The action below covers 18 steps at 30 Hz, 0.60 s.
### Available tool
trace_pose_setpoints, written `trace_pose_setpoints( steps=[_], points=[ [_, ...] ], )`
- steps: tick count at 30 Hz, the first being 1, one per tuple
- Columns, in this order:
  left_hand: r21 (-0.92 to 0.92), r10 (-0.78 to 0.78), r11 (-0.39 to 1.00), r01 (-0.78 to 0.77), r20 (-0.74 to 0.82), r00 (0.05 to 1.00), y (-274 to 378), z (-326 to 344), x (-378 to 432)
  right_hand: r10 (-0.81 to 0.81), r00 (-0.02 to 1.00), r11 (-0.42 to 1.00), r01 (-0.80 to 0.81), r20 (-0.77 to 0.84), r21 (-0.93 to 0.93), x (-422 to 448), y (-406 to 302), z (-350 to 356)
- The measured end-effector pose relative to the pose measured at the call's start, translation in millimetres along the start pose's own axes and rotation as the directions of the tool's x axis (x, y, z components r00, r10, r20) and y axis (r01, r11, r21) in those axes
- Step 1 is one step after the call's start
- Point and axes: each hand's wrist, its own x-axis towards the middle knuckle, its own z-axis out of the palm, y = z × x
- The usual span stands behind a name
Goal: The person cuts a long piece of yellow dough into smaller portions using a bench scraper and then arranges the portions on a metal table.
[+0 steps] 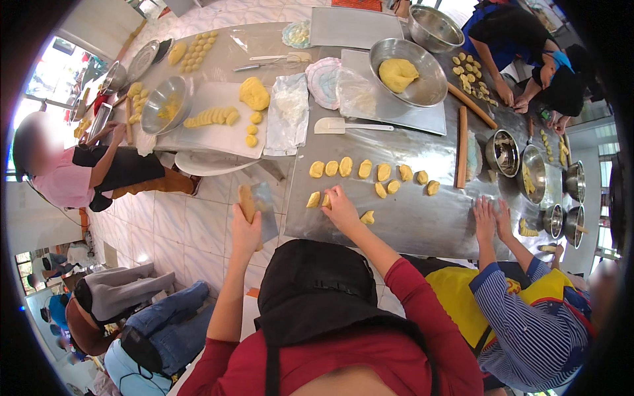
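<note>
In my left hand (246, 228), off the table's left edge, is a dough scraper with a wooden handle (246, 198) and a flat metal blade (265, 210). My right hand (342, 208) has its fingers on a small piece of yellow dough (326, 200) on the metal table (406, 227). One dough piece (313, 199) lies just left of that hand, and another (367, 217) lies to its right, near the forearm. Beyond it, several flattened dough pieces (365, 169) form a row, with a few more (394, 186) below the row's right part.
A white spatula (329, 125), a steel bowl with dough (433, 74) and a rolling pin (461, 148) lie farther back. At right, a co-worker's hands (490, 218) rest on the table near steel bowls (532, 173). Another person in pink (69, 178) works at the left table.
</note>
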Motion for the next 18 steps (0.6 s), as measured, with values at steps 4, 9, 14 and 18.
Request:
trace_pose_setpoints(
  steps=[4, 9, 14, 18],
  points=[
    [0.045, -0.019, 0.999, 0.018, 0.031, 0.999, 2, -3, 8, -0.059, 0.998, 0.998, 0.059, -0.016, -0.014, -6, -4, -4],
    [0.093, -0.031, 0.995, 0.024, 0.074, 0.997, 16, -4, 16, -0.029, 1.000, 0.989, 0.028, -0.004, -0.144, -20, -20, -17],
    [0.059, -0.023, 0.998, 0.016, 0.128, 0.991, 22, 4, 19, 0.084, 0.995, 0.990, -0.090, -0.058, -0.107, -31, -27, -29],
    [0.089, -0.007, 0.996, -0.005, 0.128, 0.992, 37, 4, 16, 0.067, 0.953, 0.995, -0.088, -0.296, -0.057, -64, 1, -49]
  ],
)
